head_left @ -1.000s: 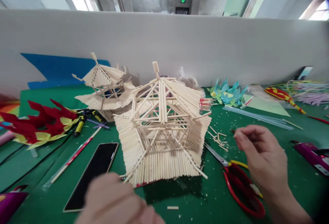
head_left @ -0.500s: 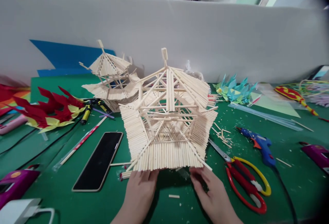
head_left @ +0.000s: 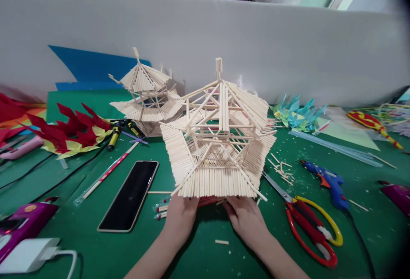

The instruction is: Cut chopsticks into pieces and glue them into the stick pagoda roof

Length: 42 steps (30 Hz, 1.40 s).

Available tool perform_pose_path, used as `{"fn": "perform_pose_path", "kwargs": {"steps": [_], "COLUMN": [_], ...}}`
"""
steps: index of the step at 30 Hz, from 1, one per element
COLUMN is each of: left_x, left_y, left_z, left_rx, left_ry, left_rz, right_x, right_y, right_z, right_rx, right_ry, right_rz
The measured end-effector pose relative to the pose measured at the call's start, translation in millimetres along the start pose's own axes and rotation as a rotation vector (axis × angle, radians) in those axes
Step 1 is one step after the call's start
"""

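Observation:
In the middle of the green table stands a pavilion model [head_left: 218, 183] built of pale wooden sticks, with an open-framed, partly covered upper roof and a wide lower eave. My left hand [head_left: 182, 217] reaches under the front eave on the left, its fingertips hidden there. Under the right part of the same eave is my right hand [head_left: 245, 219], thumb side showing and fingers mostly hidden. Both hands appear closed on the model's lower part. Beside my left hand lie wrapped stick bundles [head_left: 162, 208]. One short stick [head_left: 221, 242] rests between my forearms.
A black phone [head_left: 130, 196] lies left, red-handled scissors [head_left: 312, 228] and a blue glue gun [head_left: 329, 183] right. Behind stand a second stick pavilion [head_left: 145, 95] and a white partition [head_left: 205, 36]. Red-and-yellow crown [head_left: 72, 132], turquoise paper piece [head_left: 297, 112] and stick scraps [head_left: 282, 170] lie around.
The model has shifted slightly away and right, its front eave now less tipped toward me. My hands have moved farther under the eave and closer together. The whole view has shifted slightly.

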<state>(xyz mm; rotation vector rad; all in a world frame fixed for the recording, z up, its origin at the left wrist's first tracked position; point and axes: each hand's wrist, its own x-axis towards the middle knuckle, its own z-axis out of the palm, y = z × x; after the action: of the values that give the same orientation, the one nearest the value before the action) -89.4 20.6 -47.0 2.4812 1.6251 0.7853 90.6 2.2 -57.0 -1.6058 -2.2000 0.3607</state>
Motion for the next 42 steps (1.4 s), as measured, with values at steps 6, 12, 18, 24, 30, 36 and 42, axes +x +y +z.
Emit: {"fn": "perform_pose_path", "kwargs": {"steps": [6, 12, 18, 24, 30, 36, 42], "left_x": [4, -9, -9, -8, -14, -18, -15], "left_y": [-10, -5, 2, 9, 8, -3, 9], "left_z": [7.7, 0.7, -1.2, -10.3, -23.8, -43.8, -70.7], "left_rx": [0.118, 0.209, 0.263, 0.269, 0.237, 0.165, -0.322], "left_ry": [-0.039, -0.097, -0.203, -0.293, -0.349, -0.375, -0.486], "left_rz": [0.056, 0.129, 0.202, 0.172, 0.133, 0.086, -0.089], "right_x": [16, 1, -20, -26, -11, -7, -36], "right_y": [3, 11, 27, 26, 12, 31, 49], "right_z": [-7, -13, -13, -16, -17, -21, -69], "right_rx": [-0.024, 0.041, 0.092, 0.148, 0.158, 0.189, 0.29], "right_ry": [0.016, 0.067, 0.166, 0.198, 0.108, 0.119, -0.001], "right_rz": [0.011, 0.025, 0.092, 0.136, 0.048, 0.072, 0.106]}}
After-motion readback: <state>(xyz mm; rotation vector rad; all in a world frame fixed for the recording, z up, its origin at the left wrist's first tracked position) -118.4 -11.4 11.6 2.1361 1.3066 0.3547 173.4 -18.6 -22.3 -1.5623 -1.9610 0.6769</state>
